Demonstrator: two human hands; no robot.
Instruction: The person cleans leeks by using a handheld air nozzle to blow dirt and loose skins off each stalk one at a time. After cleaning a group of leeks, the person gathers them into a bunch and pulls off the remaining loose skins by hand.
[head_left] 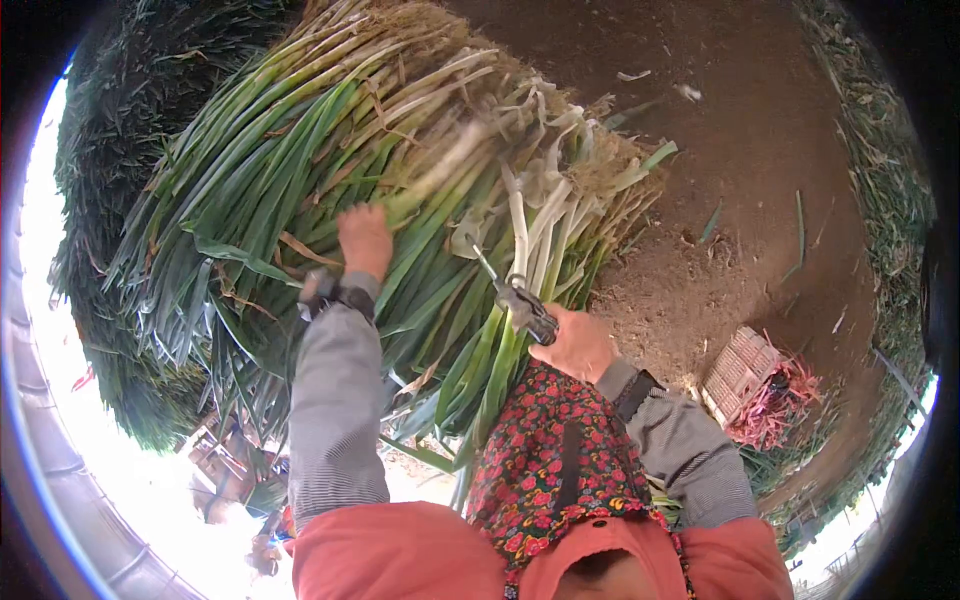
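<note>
A large heap of long green onions (300, 130) lies before me, roots up and away, green leaves toward me. My left hand (365, 240) is closed around a green onion (440, 170) on the heap; its pale stalk is blurred by motion. My right hand (578, 343) grips the dark handle of an air blow gun (525, 305), whose thin metal nozzle points up and left. Beside the nozzle, a thin, whitish piece of skin (466, 240) shows. Several paler stalks (545, 235) lie just beyond the right hand.
Brown dirt floor (720, 130) with leaf scraps spreads to the right. A woven-looking box (740, 372) stands there beside a bundle of red ties (775, 405). More green leaves (110, 200) are stacked at the left. A flowered apron (555, 450) covers my lap.
</note>
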